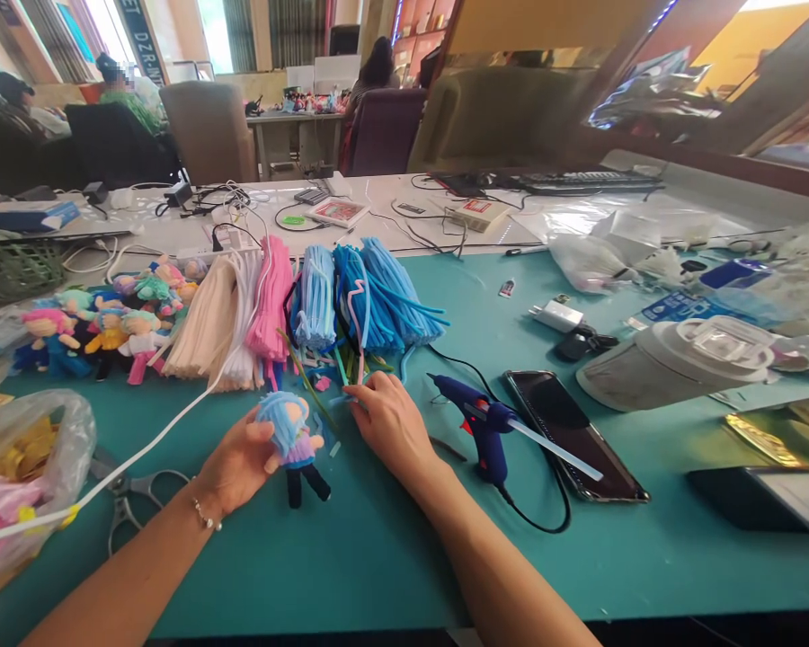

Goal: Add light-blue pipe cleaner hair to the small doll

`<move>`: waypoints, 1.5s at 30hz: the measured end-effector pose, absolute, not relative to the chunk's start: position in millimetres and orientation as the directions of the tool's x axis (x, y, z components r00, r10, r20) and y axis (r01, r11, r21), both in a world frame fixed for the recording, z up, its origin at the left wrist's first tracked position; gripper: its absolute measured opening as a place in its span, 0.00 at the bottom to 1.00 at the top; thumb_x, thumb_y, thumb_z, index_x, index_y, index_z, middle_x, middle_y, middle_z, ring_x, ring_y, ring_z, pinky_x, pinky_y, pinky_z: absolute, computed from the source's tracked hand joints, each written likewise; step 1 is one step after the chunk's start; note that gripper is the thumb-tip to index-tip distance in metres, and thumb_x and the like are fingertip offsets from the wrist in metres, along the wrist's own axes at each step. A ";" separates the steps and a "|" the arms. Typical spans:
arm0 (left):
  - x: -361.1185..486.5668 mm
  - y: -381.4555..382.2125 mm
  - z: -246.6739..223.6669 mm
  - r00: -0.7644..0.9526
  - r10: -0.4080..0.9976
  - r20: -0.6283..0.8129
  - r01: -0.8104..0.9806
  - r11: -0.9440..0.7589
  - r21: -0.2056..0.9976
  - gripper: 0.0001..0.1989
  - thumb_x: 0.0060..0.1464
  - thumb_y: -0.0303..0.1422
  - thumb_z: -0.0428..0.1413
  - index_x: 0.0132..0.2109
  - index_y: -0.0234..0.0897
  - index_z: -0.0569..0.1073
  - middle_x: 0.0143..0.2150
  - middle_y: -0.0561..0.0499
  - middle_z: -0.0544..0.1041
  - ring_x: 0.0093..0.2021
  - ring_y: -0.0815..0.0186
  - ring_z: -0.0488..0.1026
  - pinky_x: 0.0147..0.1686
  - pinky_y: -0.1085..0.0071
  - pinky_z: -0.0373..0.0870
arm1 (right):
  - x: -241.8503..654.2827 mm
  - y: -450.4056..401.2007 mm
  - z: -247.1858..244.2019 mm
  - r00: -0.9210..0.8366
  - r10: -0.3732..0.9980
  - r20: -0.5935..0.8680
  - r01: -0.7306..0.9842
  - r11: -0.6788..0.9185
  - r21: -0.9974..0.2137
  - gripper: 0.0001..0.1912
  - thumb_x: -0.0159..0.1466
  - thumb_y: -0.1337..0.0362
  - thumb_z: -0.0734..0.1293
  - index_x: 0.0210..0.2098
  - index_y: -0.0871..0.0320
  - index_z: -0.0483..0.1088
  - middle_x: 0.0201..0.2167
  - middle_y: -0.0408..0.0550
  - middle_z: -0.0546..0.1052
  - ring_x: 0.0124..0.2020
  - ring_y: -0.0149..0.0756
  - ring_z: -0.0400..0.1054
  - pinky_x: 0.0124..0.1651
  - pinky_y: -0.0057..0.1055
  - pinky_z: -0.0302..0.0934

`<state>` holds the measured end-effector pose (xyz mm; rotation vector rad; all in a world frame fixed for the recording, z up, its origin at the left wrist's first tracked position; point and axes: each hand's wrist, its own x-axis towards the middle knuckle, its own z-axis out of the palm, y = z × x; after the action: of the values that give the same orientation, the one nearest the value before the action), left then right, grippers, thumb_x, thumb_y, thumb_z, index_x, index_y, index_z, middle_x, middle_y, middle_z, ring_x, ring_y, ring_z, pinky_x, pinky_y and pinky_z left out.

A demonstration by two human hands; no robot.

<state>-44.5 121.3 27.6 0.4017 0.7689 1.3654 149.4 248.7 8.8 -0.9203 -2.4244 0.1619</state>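
Note:
My left hand [235, 458] is closed around a small doll [289, 431] made of pipe cleaners, with light blue hair, a lilac top and black legs. The doll faces right and stands nearly upright above the mat. My right hand [391, 422] lies over short pipe cleaner scraps [324, 384] in front of the bundles, its fingers curled together. What its fingertips pinch is too small to make out. Just beyond it are blue pipe cleaner bundles [395, 296], a light blue bundle [315, 296] and a pink bundle [271, 310].
Right of my hand lies a blue glue gun [478, 418] with its cord, partly over a phone [573, 436]. Finished dolls [135, 332] are grouped at left, near scissors [131, 494] and a plastic bag [54, 449]. A white cable [168, 431] crosses the mat. A cup [667, 364] lies sideways.

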 end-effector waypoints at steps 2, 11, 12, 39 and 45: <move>-44.1 121.4 27.0 0.033 0.967 -0.254 -0.715 0.200 0.669 0.17 0.43 0.36 0.69 0.41 0.32 0.79 0.27 0.52 0.78 0.17 0.77 0.62 0.38 0.64 0.77 | 149.7 250.4 8.0 -0.623 0.628 0.466 0.576 0.772 -0.269 0.09 0.61 0.74 0.70 0.36 0.54 0.80 0.30 0.50 0.73 0.33 0.42 0.66 0.32 0.35 0.62; -46.5 123.8 18.7 0.016 0.938 -0.347 -0.731 0.248 0.636 0.19 0.46 0.42 0.68 0.40 0.33 0.79 0.29 0.53 0.77 0.18 0.76 0.62 0.40 0.60 0.77 | 146.9 244.9 22.7 -0.594 0.501 0.629 0.444 0.856 -0.263 0.09 0.68 0.69 0.65 0.35 0.56 0.78 0.32 0.51 0.74 0.34 0.40 0.67 0.34 0.34 0.64; -46.0 124.0 19.1 0.006 0.934 -0.357 -0.727 0.250 0.639 0.18 0.46 0.42 0.69 0.39 0.33 0.79 0.29 0.53 0.77 0.19 0.75 0.62 0.39 0.61 0.77 | 146.3 243.6 25.3 -0.589 0.482 0.648 0.419 0.868 -0.265 0.10 0.69 0.69 0.64 0.35 0.56 0.77 0.32 0.51 0.75 0.34 0.40 0.67 0.35 0.34 0.65; -28.0 107.3 27.4 -0.267 0.959 -0.098 -0.371 -0.008 0.928 0.27 0.41 0.33 0.71 0.47 0.40 0.69 0.41 0.50 0.79 0.26 0.71 0.72 0.24 0.77 0.68 | 147.8 189.5 62.9 -0.542 0.330 0.773 0.309 0.934 -0.182 0.12 0.69 0.71 0.64 0.37 0.55 0.79 0.24 0.46 0.76 0.24 0.32 0.62 0.26 0.30 0.61; -28.2 104.2 31.9 -0.277 0.958 -0.070 -0.342 -0.030 0.939 0.27 0.41 0.31 0.72 0.49 0.41 0.73 0.43 0.48 0.78 0.35 0.63 0.76 0.33 0.72 0.72 | 147.2 188.7 61.6 -0.557 0.315 0.769 0.301 0.939 -0.166 0.12 0.68 0.72 0.64 0.38 0.54 0.78 0.24 0.45 0.74 0.24 0.32 0.61 0.28 0.30 0.60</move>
<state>-28.2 104.2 31.9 0.7790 1.1503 1.5449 147.2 188.7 61.6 -0.4337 -2.1944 0.0195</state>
